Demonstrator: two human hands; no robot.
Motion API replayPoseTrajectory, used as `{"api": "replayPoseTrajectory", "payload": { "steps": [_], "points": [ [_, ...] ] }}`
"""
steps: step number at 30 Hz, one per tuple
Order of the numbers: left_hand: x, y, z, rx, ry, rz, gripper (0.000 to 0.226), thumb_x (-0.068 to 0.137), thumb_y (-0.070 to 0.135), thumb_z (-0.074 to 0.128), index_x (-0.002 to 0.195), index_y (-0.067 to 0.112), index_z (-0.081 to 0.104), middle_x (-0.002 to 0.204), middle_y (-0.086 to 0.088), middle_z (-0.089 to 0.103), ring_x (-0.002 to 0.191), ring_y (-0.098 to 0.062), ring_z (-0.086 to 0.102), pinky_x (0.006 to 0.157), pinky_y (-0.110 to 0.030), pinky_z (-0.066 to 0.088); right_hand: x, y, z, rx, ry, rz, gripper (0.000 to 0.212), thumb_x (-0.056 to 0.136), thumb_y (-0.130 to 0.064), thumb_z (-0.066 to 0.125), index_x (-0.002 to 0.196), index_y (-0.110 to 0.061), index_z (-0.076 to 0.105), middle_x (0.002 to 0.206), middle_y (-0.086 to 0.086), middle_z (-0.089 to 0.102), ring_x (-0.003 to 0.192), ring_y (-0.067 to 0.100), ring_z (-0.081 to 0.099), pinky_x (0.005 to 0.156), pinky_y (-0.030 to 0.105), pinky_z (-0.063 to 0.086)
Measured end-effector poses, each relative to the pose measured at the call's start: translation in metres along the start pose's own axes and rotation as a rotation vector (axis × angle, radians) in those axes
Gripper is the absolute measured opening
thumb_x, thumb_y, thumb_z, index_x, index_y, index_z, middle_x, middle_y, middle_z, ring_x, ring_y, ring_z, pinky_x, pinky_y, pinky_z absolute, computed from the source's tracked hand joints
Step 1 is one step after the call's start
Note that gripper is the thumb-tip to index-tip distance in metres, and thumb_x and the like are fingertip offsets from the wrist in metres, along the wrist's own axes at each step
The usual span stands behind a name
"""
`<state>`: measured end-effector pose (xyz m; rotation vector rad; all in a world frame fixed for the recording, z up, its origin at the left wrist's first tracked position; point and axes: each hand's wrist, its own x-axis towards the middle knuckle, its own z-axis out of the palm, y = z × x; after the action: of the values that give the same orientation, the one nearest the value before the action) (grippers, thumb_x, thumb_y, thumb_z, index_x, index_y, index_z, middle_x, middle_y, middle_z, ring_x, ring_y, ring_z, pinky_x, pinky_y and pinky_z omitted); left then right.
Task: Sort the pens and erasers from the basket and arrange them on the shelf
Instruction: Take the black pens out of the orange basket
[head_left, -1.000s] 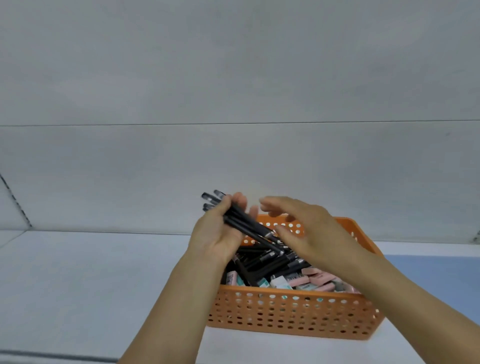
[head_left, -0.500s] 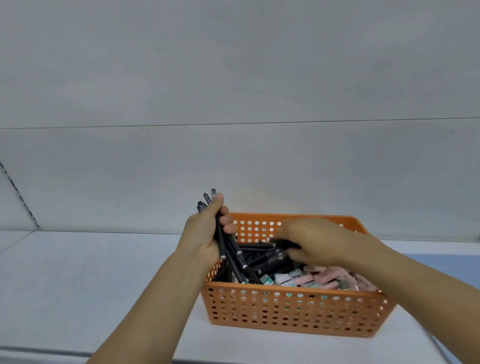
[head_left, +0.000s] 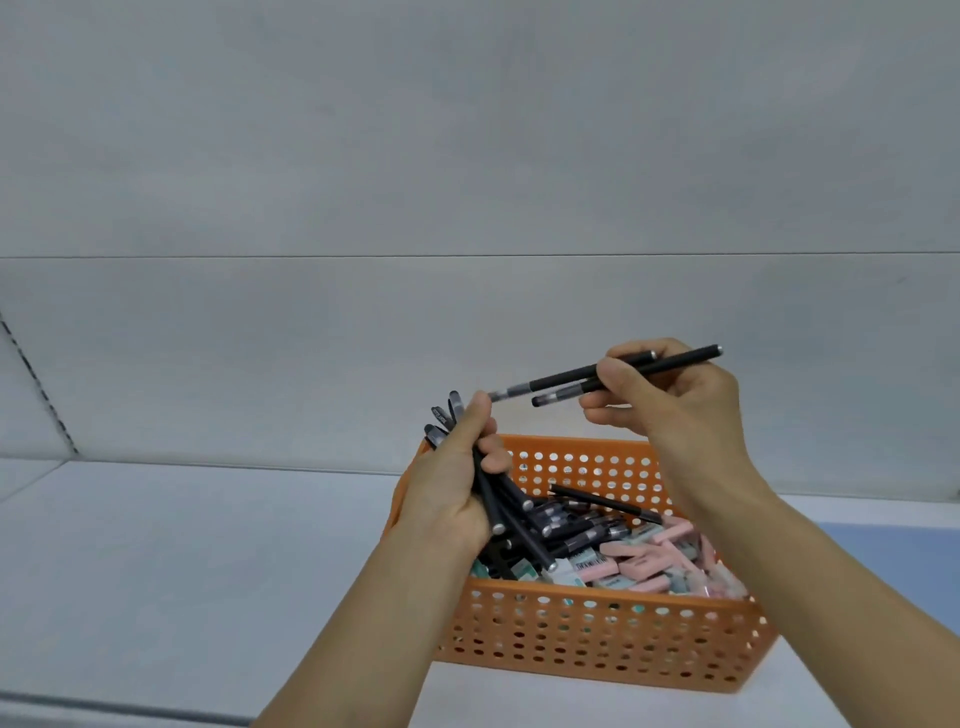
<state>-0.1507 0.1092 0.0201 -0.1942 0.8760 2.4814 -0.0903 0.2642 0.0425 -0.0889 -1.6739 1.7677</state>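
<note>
Sorting pens: above the orange basket (head_left: 597, 634) the left hand (head_left: 457, 493) closes its grip on a bundle of black pens (head_left: 506, 512), while the right hand (head_left: 670, 395) pinches two pens (head_left: 566, 376). Pink erasers (head_left: 654, 564) lie inside. Pens look light, stiff and slippery; hold mid-barrel. Bare shelf (head_left: 182, 561) left of the basket offers room.

Pens (head_left: 582, 525) left of erasers (head_left: 654, 558) in basket (head_left: 597, 639)

This looks like a shop or stockroom. A bare white shelf (head_left: 182, 545) has a slotted upright (head_left: 39, 387) at its left back, and an orange basket (head_left: 597, 634) holds many identical pens (head_left: 571, 525) and wrapped erasers (head_left: 639, 564).
</note>
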Motion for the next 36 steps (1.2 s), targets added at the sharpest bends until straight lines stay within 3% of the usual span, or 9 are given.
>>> {"api": "replayPoseTrajectory", "payload": {
  "steps": [3, 9, 11, 14, 20, 24, 27, 31, 36],
  "points": [
    [-0.001, -0.005, 0.004, -0.051, -0.045, 0.016, 0.025, 0.067, 0.027, 0.078, 0.058, 0.005, 0.069, 0.071, -0.004, 0.056, 0.036, -0.005, 0.041, 0.032, -0.014, 0.038, -0.008, 0.003, 0.008, 0.027, -0.013, -0.003, 0.010, 0.085, -0.008, 0.070, 0.094, -0.012, 0.068, 0.079, 0.007, 0.074, 0.072, 0.025, 0.074, 0.063, 0.027, 0.059],
    [0.002, 0.003, 0.003, -0.111, 0.033, 0.103, 0.036, 0.091, 0.026, 0.064, 0.059, 0.009, 0.068, 0.057, -0.002, 0.056, 0.033, -0.007, 0.042, 0.032, -0.014, 0.035, -0.021, 0.002, 0.009, -0.133, -0.257, -0.109, 0.019, 0.082, -0.007, 0.074, 0.093, -0.023, 0.074, 0.079, 0.001, 0.075, 0.076, 0.018, 0.074, 0.070, 0.021, 0.058],
    [0.002, 0.011, 0.000, -0.111, 0.101, 0.126, 0.027, 0.095, 0.024, 0.059, 0.074, 0.008, 0.064, 0.057, -0.003, 0.059, 0.040, -0.010, 0.050, 0.040, -0.018, 0.044, -0.017, 0.002, 0.006, -0.200, -0.221, -0.137, 0.020, 0.083, -0.008, 0.073, 0.094, -0.024, 0.073, 0.086, -0.004, 0.075, 0.080, 0.014, 0.073, 0.076, 0.023, 0.058],
    [0.004, 0.015, -0.002, -0.129, 0.094, 0.086, 0.020, 0.098, 0.020, 0.052, 0.093, 0.002, 0.060, 0.079, -0.012, 0.073, 0.075, -0.023, 0.070, 0.067, -0.039, 0.057, -0.010, -0.001, 0.007, -0.301, -0.229, -0.282, 0.017, 0.087, -0.008, 0.067, 0.099, -0.021, 0.072, 0.097, -0.008, 0.072, 0.095, 0.009, 0.069, 0.086, 0.023, 0.054],
    [-0.001, 0.008, 0.002, -0.092, -0.048, 0.001, 0.025, 0.093, 0.023, 0.060, 0.096, -0.002, 0.064, 0.086, -0.018, 0.073, 0.076, -0.030, 0.073, 0.073, -0.046, 0.059, -0.004, 0.004, 0.026, -0.588, -0.742, -0.436, 0.038, 0.090, 0.002, 0.061, 0.121, -0.019, 0.065, 0.122, -0.009, 0.065, 0.116, 0.000, 0.057, 0.103, 0.021, 0.043],
    [0.001, 0.023, -0.015, -0.089, 0.084, 0.142, 0.018, 0.094, 0.016, 0.060, 0.092, -0.001, 0.066, 0.081, -0.016, 0.075, 0.072, -0.024, 0.074, 0.077, -0.041, 0.057, 0.008, 0.012, 0.018, -0.811, -0.698, -0.388, 0.049, 0.092, 0.000, 0.050, 0.130, -0.030, 0.050, 0.119, -0.018, 0.058, 0.105, -0.012, 0.051, 0.086, 0.007, 0.040],
    [0.001, 0.034, -0.024, -0.049, 0.114, 0.216, 0.018, 0.094, 0.018, 0.061, 0.090, 0.002, 0.067, 0.077, -0.011, 0.074, 0.073, -0.019, 0.074, 0.072, -0.037, 0.058, 0.012, 0.025, 0.022, -1.162, -0.948, -0.229, 0.024, 0.093, -0.012, 0.056, 0.112, -0.024, 0.065, 0.098, -0.016, 0.060, 0.084, -0.004, 0.054, 0.077, 0.019, 0.043],
    [-0.001, 0.036, -0.025, -0.039, 0.095, 0.193, 0.018, 0.095, 0.020, 0.060, 0.090, 0.004, 0.067, 0.076, -0.008, 0.073, 0.069, -0.017, 0.074, 0.069, -0.035, 0.057, 0.009, 0.043, 0.040, -1.442, -1.256, -0.027, 0.027, 0.086, -0.019, 0.064, 0.112, -0.013, 0.065, 0.106, 0.007, 0.066, 0.092, 0.024, 0.063, 0.080, 0.043, 0.056],
    [-0.003, 0.036, -0.028, -0.076, 0.069, 0.168, 0.015, 0.094, 0.017, 0.061, 0.086, 0.004, 0.065, 0.072, -0.005, 0.067, 0.062, -0.014, 0.069, 0.065, -0.032, 0.059, 0.011, 0.044, 0.045, -1.497, -1.320, -0.014, 0.024, 0.084, -0.024, 0.068, 0.104, -0.014, 0.060, 0.094, 0.004, 0.061, 0.074, 0.019, 0.055, 0.056, 0.030, 0.042]
  ]
}}
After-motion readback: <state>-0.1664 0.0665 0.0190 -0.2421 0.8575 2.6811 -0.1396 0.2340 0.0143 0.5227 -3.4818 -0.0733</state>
